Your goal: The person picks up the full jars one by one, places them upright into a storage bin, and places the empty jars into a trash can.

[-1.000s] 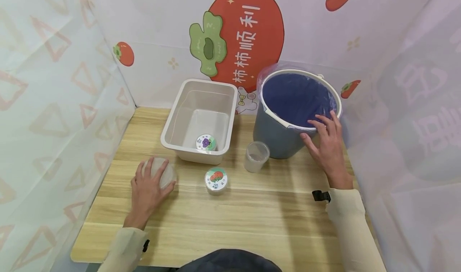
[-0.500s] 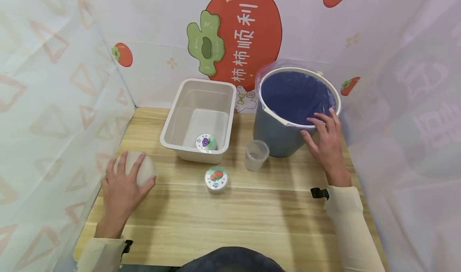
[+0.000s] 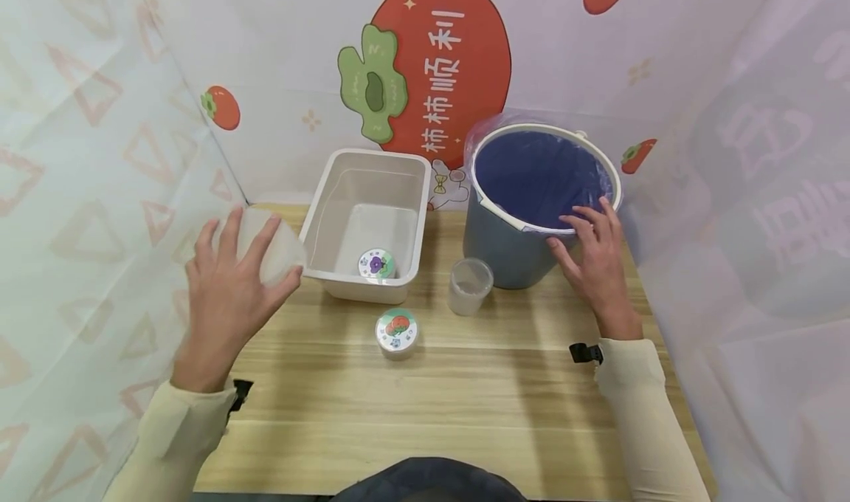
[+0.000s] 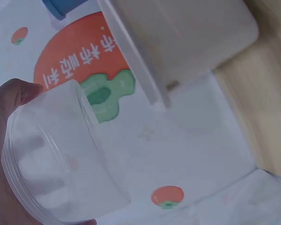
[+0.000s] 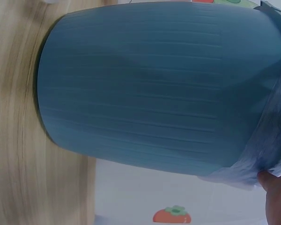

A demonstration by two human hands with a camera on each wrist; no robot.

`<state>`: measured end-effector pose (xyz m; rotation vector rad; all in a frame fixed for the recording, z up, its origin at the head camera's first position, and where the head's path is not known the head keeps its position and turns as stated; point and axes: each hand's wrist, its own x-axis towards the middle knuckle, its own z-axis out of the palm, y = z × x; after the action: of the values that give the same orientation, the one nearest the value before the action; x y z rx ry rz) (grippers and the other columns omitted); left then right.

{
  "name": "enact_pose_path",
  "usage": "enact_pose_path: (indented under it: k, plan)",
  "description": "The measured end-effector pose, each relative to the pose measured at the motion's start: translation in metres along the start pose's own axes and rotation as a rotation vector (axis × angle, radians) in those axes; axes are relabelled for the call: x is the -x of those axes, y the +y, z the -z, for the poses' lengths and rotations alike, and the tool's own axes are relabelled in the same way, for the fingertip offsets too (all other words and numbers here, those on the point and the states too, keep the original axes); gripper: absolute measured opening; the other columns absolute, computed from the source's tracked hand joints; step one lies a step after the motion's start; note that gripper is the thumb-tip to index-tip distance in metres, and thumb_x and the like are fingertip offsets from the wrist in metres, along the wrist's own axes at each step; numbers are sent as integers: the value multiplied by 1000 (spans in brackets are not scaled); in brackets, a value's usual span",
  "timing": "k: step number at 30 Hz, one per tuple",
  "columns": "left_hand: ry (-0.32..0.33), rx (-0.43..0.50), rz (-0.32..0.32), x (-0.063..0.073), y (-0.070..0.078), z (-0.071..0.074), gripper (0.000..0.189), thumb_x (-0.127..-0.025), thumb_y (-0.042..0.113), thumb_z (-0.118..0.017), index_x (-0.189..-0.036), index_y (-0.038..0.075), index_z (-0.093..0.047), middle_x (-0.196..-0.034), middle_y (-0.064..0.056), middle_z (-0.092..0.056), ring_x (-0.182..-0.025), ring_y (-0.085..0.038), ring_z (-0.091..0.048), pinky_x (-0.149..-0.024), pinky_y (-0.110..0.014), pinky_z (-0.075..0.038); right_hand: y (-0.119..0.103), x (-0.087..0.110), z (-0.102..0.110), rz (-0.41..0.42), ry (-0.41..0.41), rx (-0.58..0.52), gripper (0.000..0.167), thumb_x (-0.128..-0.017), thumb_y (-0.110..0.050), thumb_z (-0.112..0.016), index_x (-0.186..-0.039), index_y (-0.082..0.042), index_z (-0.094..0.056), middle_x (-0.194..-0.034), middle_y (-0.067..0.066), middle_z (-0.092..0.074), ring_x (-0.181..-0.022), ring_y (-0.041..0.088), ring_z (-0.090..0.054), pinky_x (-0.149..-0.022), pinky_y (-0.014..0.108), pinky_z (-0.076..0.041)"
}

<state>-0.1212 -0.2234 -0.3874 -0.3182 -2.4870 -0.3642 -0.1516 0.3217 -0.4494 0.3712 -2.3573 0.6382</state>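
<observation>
My left hand (image 3: 229,288) grips a clear round plastic container (image 4: 65,154), raised above the table and tilted, just left of the beige basin (image 3: 428,214). The left wrist view shows the thumb and fingers around the container's ridged end; no contents can be made out. At the far right, my right hand (image 3: 594,266) lies over the rim of a blue-grey trash bin (image 3: 514,258) lined with a thin plastic bag (image 5: 271,136). Its fingers are loosely bent on the inner side, the thumb outside near the bag. How firmly it touches the rim is unclear.
A small tub with a flower label (image 3: 376,264) lies inside the basin. In front stands a tub with a persimmon label (image 3: 396,332). A clear cup (image 3: 470,288) stands before the bin. Printed cloth walls (image 3: 279,66) border the wooden table (image 3: 425,413).
My left hand first slid the clear container left along the table, then lifted and tilted it up beside the basin. The right hand stays at the bin's rim.
</observation>
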Motion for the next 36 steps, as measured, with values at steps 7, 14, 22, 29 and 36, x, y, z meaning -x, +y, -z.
enact_pose_path:
  k: [7, 14, 22, 29, 36]
  plan:
    - [-89, 68, -121, -53, 45, -12, 74, -90, 49, -76, -159, 30, -55, -170, -22, -41, -154, -55, -35, -95, -76, -44, -2, 0, -1, -16, 11, -40, 58, -108, -53, -63, -132, -1, -70, -146, 30, -59, -159, 55, -30, -134, 63, -19]
    - [-179, 55, -234, -96, 94, -27, 78, -95, 56, -72, -165, 36, -46, -175, -19, -34, -159, -49, -29, -103, -70, -47, 1, -4, -1, -12, 1, -12, 72, -110, -64, -52, -131, 2, -68, -145, 31, -57, -159, 56, -29, -135, 61, -18]
    - [-214, 64, -295, -123, 144, -46, 75, -99, 57, -66, -167, 38, -43, -179, -15, -29, -162, -45, -26, -109, -66, -46, 0, 1, -1, -34, -11, -15, 71, -109, -64, -52, -132, 1, -68, -146, 31, -57, -159, 56, -28, -136, 61, -17]
    - [-192, 73, -328, -143, 177, -56, 75, -99, 61, -64, -168, 41, -41, -179, -12, -29, -164, -42, -25, -111, -61, -46, -2, 0, 0, -26, -14, 3, 70, -110, -63, -52, -131, 3, -67, -144, 32, -57, -158, 56, -30, -136, 59, -17]
    - [-226, 64, -395, -163, 212, -68, 81, -99, 70, -62, -170, 43, -35, -181, -10, -25, -165, -39, -23, -118, -61, -44, -1, 1, -1, -19, -17, 8, 72, -110, -64, -50, -131, 3, -67, -144, 32, -57, -158, 57, -30, -136, 60, -17]
